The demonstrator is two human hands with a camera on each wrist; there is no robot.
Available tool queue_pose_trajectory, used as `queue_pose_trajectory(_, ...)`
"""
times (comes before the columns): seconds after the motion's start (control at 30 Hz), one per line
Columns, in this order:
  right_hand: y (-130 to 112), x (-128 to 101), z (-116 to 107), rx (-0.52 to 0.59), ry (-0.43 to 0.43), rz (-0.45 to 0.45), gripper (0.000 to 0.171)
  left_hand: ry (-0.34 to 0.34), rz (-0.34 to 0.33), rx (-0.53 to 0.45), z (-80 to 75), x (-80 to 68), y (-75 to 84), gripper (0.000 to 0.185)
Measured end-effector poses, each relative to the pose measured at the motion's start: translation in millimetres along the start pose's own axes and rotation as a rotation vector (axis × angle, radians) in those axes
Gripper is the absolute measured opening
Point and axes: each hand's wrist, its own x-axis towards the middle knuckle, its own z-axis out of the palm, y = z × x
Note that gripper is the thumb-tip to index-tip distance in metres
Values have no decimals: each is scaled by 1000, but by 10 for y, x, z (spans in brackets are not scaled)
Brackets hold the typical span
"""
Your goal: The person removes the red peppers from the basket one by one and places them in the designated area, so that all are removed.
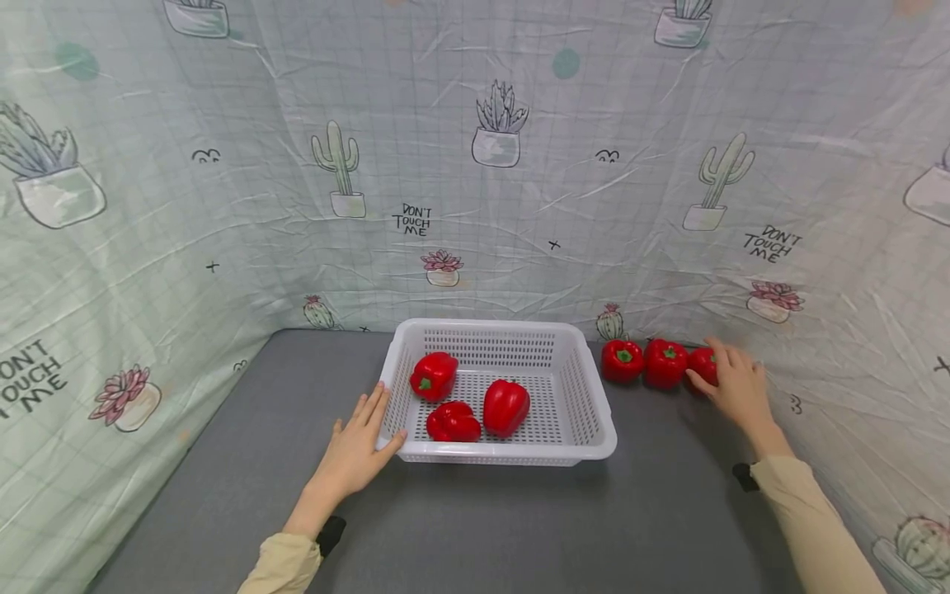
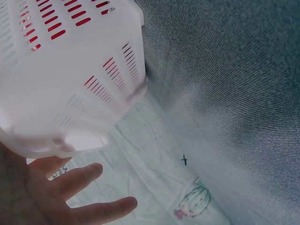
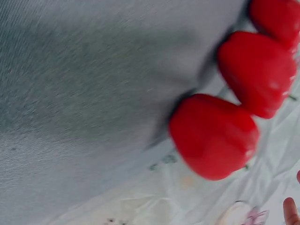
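My left hand (image 1: 353, 452) rests at the left rim of a white plastic basket (image 1: 512, 451), fingers extended. From the left wrist view, fingers (image 2: 79, 180) show beside the slotted basket wall (image 2: 51, 98). Inside the basket lie three red bell peppers: one at the back left (image 1: 434, 375), one at the front (image 1: 453, 422), one on the right (image 1: 506, 408). My right hand (image 1: 737, 394) reaches over the rightmost bell pepper (image 1: 701, 365) of a row, thumb and fingers apart. In the right wrist view, fingertips (image 3: 291, 212) stand clear of the nearest pepper (image 3: 213, 136).
Two more red bell peppers, one in the middle (image 1: 665, 363) and one nearest the basket (image 1: 622, 361), sit in the row. They stand on the dark grey table (image 1: 512, 528) near its back edge. A cactus-print sheet (image 1: 445, 165) hangs behind and along both sides.
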Motion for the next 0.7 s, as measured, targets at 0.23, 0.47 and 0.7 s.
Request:
queue_pose_trajectory(0.23, -233, 16, -27, 23, 65, -149, 48, -3, 7, 3, -3, 0, 4, 76)
queue_pose_trajectory(0.47, -536, 37, -45, 114, 90, -256, 29, -2, 5, 0, 4, -7, 10, 75)
queue_pose_trajectory(0.7, -890, 124, -125, 177, 73, -327, 25, -7, 1, -6, 4, -6, 7, 75)
